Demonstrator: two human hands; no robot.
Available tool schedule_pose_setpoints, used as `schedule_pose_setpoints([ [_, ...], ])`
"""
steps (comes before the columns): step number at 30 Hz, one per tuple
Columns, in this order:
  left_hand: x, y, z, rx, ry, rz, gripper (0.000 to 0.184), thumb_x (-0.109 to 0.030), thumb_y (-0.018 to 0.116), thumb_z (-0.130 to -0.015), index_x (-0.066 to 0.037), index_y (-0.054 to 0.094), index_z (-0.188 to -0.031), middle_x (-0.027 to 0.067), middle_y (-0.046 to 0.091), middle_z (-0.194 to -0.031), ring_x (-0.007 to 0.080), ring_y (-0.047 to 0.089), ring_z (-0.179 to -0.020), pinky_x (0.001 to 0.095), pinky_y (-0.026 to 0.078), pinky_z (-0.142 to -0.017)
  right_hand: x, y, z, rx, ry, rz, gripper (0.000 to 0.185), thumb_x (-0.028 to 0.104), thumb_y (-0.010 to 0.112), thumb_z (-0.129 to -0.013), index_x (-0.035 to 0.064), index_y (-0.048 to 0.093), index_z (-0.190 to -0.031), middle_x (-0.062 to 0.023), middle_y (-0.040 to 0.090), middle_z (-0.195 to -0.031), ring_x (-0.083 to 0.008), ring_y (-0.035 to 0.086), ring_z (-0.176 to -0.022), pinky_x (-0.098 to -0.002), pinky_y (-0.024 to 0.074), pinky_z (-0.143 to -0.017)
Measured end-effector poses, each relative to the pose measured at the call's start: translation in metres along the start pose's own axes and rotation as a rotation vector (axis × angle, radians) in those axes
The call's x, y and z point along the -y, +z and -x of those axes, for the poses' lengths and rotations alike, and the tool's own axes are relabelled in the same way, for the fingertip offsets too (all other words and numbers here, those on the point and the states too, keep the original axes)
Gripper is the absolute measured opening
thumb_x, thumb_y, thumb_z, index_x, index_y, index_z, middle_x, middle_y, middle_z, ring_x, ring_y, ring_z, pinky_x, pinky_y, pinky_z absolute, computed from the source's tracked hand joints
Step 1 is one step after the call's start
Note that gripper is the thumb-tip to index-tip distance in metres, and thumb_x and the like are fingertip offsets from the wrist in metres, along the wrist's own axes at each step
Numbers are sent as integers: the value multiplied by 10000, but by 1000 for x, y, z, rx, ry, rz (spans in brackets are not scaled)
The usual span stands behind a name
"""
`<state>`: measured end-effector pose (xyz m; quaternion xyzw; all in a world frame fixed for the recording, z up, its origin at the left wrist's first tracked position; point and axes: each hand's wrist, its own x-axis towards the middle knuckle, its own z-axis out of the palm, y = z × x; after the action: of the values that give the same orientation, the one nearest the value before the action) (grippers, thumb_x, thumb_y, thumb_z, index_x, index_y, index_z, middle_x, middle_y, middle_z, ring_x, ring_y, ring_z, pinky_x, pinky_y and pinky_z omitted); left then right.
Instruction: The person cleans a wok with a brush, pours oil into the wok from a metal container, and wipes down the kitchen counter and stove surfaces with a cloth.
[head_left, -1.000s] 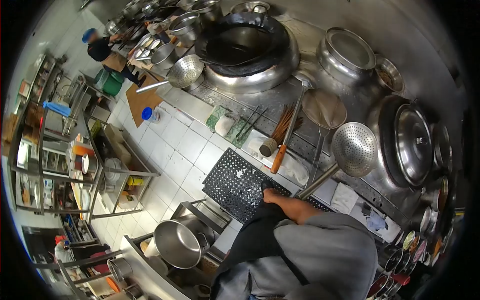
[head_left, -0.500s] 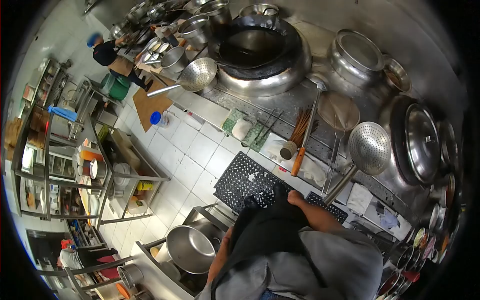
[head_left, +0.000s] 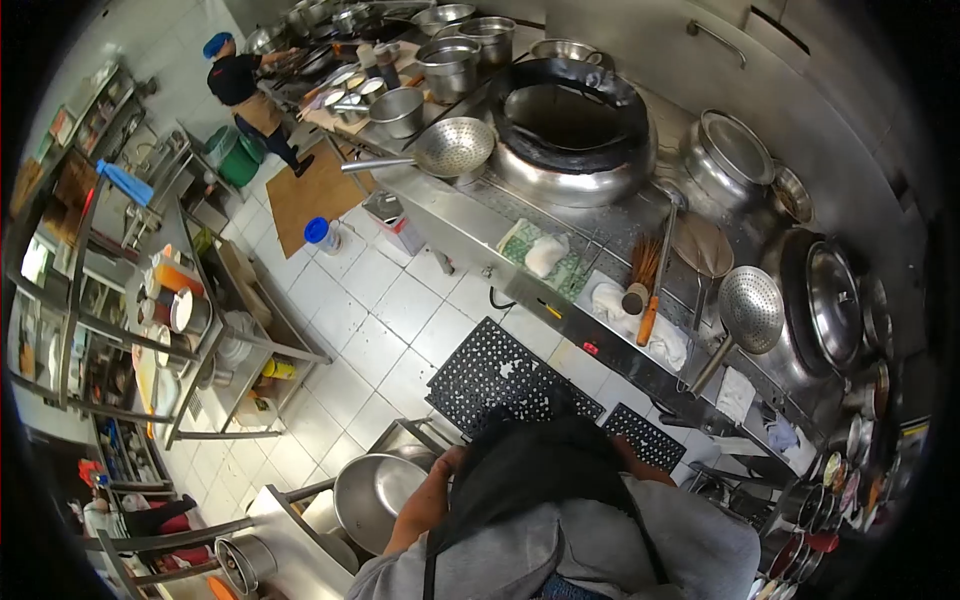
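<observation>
At the left edge of the black apron point(head_left: 540, 470) is my left hand point(head_left: 450, 462), close to the rim of a large steel pot point(head_left: 375, 490). Its fingers are hidden against the cloth. My right hand point(head_left: 625, 452) is at the apron's other side, mostly covered by it, and its fingers do not show. On the steel counter ahead lie a perforated strainer point(head_left: 752, 308), a ladle with an orange handle point(head_left: 648, 322), a bamboo brush point(head_left: 642, 275) and white cloths point(head_left: 665, 345). Neither hand touches these.
A large wok point(head_left: 565, 115) sits on a round burner, with another strainer point(head_left: 455, 147) beside it. Black rubber mats point(head_left: 500, 375) lie on the tiled floor. Shelving point(head_left: 190, 370) stands at left. A co-worker point(head_left: 240, 95) stands at the far counter.
The view has shifted, so the counter sits further right and lower. My left hand has moved forward along the apron; my right hand has drawn in behind its edge.
</observation>
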<state>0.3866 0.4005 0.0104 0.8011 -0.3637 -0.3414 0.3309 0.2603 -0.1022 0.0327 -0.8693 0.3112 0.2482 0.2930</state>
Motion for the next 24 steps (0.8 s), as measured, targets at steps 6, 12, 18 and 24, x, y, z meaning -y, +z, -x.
schedule_pose_setpoints([
  [6,46,35,10,-262,78,318,270,-291,575,-846,-58,708,-871,192,704,-859,369,682,-859,439,534,-735,37,-7,2,39,38,-39,284,250,522,-873,15,680,-865,-177,651,-829,-370,638,-779,-483,522,-716],
  [12,21,-43,-77,-420,101,-190,208,-219,601,-821,-46,696,-888,190,690,-854,345,678,-798,433,527,-695,63,-17,-9,81,47,-17,261,239,514,-879,22,659,-889,-158,627,-805,-342,621,-743,-471,515,-678],
  [18,3,-97,-96,-196,-293,1,188,-196,613,-780,-55,701,-869,157,694,-860,335,679,-832,420,545,-738,88,-22,-45,158,-9,29,241,227,506,-886,29,639,-914,-140,603,-780,-314,603,-708,-459,507,-640],
  [24,-53,-107,-42,-36,-549,133,272,-248,553,-827,-53,727,-902,185,714,-897,328,702,-853,423,563,-770,120,-25,-93,242,-123,75,222,215,498,-892,35,619,-938,-122,579,-755,-287,586,-672,-447,500,-602],
])
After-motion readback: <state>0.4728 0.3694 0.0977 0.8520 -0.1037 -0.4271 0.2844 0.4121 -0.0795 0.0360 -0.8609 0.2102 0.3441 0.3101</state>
